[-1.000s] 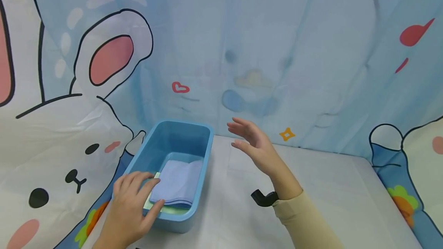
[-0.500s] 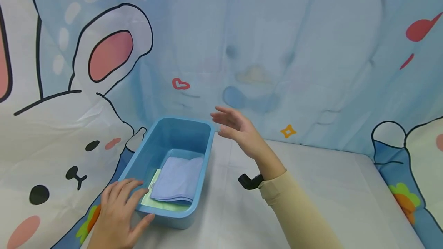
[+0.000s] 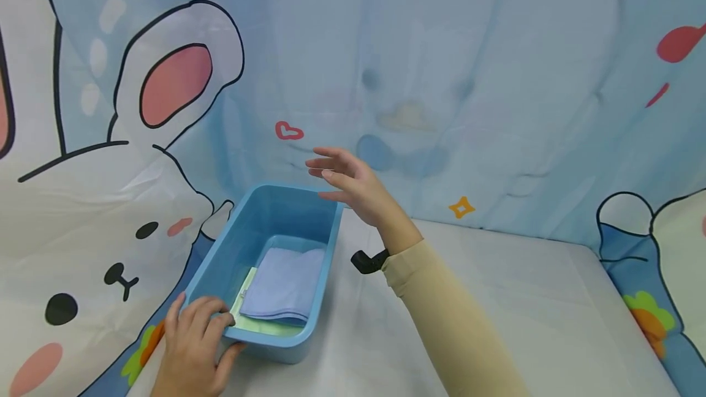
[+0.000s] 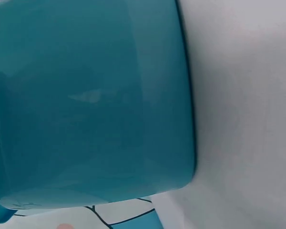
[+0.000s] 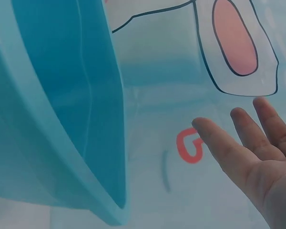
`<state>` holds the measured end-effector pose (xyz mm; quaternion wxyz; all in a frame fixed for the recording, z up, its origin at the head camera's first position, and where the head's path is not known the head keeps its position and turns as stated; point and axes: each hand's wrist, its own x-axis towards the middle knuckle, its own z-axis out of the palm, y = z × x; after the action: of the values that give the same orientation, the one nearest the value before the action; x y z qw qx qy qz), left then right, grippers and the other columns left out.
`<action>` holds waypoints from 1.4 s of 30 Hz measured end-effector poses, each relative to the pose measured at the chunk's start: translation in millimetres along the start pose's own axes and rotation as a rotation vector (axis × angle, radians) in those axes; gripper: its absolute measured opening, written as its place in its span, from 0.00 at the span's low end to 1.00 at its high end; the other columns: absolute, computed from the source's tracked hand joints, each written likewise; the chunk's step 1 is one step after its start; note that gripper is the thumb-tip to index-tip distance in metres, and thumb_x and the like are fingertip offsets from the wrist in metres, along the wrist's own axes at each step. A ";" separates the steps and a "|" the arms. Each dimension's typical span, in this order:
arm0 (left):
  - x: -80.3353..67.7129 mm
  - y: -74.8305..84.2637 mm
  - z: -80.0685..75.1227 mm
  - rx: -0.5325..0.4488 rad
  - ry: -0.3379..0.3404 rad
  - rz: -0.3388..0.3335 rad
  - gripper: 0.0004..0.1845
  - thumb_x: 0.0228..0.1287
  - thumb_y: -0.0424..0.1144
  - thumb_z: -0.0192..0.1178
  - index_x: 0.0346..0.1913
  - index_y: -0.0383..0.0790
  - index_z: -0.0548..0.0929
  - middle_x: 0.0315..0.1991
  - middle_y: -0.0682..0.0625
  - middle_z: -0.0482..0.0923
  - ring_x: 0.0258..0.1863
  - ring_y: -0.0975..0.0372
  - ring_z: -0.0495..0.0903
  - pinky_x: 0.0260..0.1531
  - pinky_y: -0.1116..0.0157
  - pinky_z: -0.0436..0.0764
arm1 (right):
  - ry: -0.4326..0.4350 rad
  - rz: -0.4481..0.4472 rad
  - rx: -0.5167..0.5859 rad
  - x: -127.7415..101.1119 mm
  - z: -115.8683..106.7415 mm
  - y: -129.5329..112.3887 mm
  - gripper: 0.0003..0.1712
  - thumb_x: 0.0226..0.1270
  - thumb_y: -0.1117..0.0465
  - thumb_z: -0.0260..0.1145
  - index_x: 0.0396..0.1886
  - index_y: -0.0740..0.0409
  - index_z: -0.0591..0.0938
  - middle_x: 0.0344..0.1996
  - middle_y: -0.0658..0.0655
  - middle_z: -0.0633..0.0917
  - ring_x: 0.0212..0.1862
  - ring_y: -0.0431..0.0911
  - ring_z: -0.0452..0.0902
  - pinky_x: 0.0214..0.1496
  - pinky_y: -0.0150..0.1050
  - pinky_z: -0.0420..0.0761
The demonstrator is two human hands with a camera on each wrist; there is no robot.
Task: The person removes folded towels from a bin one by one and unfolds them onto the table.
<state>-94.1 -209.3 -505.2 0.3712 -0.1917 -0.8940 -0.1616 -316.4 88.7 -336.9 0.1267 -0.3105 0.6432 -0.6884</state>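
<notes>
Head view. I see a rectangular light-blue plastic tub (image 3: pixel 331 244) standing on a white cloth-covered table (image 3: pixel 496 299), its long axis running away from me. Inside it lies a folded lavender cloth (image 3: pixel 284 287) on top of a pale green folded cloth (image 3: pixel 242 317), both flat on the tub floor toward the near end.

My left hand (image 3: pixel 193 342) grips the near left corner of the tub: the fingers (image 3: pixel 206 314) curl over the rim and the thumb presses the outer wall just below. My right hand (image 3: pixel 353 185) hangs in the air above the far right corner of the tub, palm turned left, fingers straight and slightly spread, holding nothing and touching nothing. A beige sleeve (image 3: pixel 441 317) covers the right forearm, with a small black wrist mount (image 3: pixel 366 260) at the cuff.

Left wrist view. The teal outer wall of the tub (image 4: pixel 95 105) fills most of the frame, with the white table (image 4: pixel 248 119) beside it. The hand itself barely shows here.

Right wrist view. The open right hand (image 5: pixel 257 152) appears with fingers (image 5: pixel 219 143) extended, apart from the rim of the tub (image 5: pixel 119 143), which stands to its left.

Behind the table hangs a pale blue cartoon backdrop (image 3: pixel 441 78) printed with a white rabbit (image 3: pixel 99 213) and a small red heart (image 3: pixel 288 132).
</notes>
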 end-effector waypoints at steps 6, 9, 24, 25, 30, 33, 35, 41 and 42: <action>-5.6 -0.5 6.0 0.011 0.019 -0.005 0.35 0.84 0.67 0.38 0.43 0.40 0.82 0.47 0.42 0.80 0.58 0.45 0.72 0.83 0.37 0.46 | -0.024 0.048 0.060 16.2 5.9 9.6 0.27 0.86 0.56 0.52 0.79 0.54 0.71 0.75 0.66 0.76 0.81 0.63 0.68 0.77 0.71 0.70; -6.4 -1.0 7.4 0.023 0.013 -0.015 0.34 0.84 0.66 0.38 0.44 0.40 0.82 0.47 0.42 0.79 0.58 0.46 0.71 0.84 0.37 0.45 | -0.014 0.088 0.060 28.1 9.1 15.4 0.26 0.87 0.54 0.54 0.78 0.53 0.73 0.75 0.66 0.77 0.80 0.62 0.69 0.77 0.69 0.72; -5.2 0.6 10.4 0.019 0.053 -0.028 0.35 0.82 0.67 0.40 0.42 0.39 0.83 0.44 0.40 0.80 0.54 0.44 0.72 0.86 0.47 0.41 | -0.020 0.214 -0.021 70.6 29.6 43.7 0.27 0.87 0.48 0.58 0.78 0.49 0.74 0.73 0.61 0.80 0.80 0.60 0.70 0.75 0.66 0.76; -5.5 0.7 10.6 0.016 0.058 -0.027 0.35 0.82 0.67 0.40 0.41 0.39 0.83 0.44 0.40 0.80 0.54 0.44 0.72 0.86 0.47 0.41 | -0.019 0.223 -0.027 72.3 31.5 45.4 0.27 0.87 0.49 0.58 0.78 0.49 0.73 0.73 0.61 0.80 0.80 0.61 0.70 0.75 0.66 0.75; -5.5 0.5 9.8 0.014 0.066 -0.031 0.36 0.82 0.68 0.40 0.41 0.39 0.84 0.43 0.40 0.80 0.53 0.45 0.72 0.85 0.47 0.43 | -0.010 0.255 -0.041 80.0 42.7 54.7 0.27 0.86 0.50 0.59 0.78 0.50 0.74 0.72 0.60 0.81 0.79 0.60 0.72 0.75 0.65 0.76; -4.6 0.3 8.4 0.020 0.052 -0.038 0.36 0.82 0.68 0.40 0.41 0.39 0.84 0.43 0.40 0.80 0.53 0.45 0.72 0.85 0.47 0.42 | -0.020 0.270 -0.036 83.5 50.4 60.9 0.27 0.86 0.50 0.59 0.77 0.51 0.75 0.72 0.61 0.82 0.78 0.58 0.73 0.74 0.66 0.77; -4.2 0.4 7.6 0.023 0.049 -0.039 0.37 0.82 0.68 0.39 0.40 0.39 0.84 0.43 0.40 0.80 0.53 0.44 0.72 0.85 0.48 0.41 | -0.036 0.290 -0.036 85.1 55.0 66.3 0.27 0.86 0.51 0.59 0.77 0.52 0.74 0.73 0.62 0.81 0.79 0.59 0.72 0.75 0.66 0.76; -4.6 2.5 9.3 0.026 0.063 -0.042 0.37 0.82 0.69 0.39 0.40 0.39 0.83 0.43 0.40 0.80 0.52 0.45 0.73 0.85 0.47 0.43 | -0.071 0.391 -0.097 87.2 61.7 85.8 0.28 0.85 0.49 0.61 0.78 0.50 0.74 0.76 0.59 0.78 0.80 0.57 0.71 0.74 0.66 0.77; -5.0 2.8 9.7 0.026 0.064 -0.044 0.37 0.82 0.69 0.39 0.40 0.40 0.83 0.43 0.40 0.80 0.52 0.45 0.73 0.85 0.47 0.43 | -0.074 0.402 -0.109 87.5 62.1 87.8 0.29 0.85 0.49 0.62 0.78 0.50 0.74 0.76 0.58 0.78 0.80 0.57 0.71 0.74 0.65 0.77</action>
<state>-95.5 -203.8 -514.9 0.3985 -0.1621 -0.8877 -0.1642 -367.4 -23.9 -399.6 0.2681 -0.2073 0.7234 -0.6016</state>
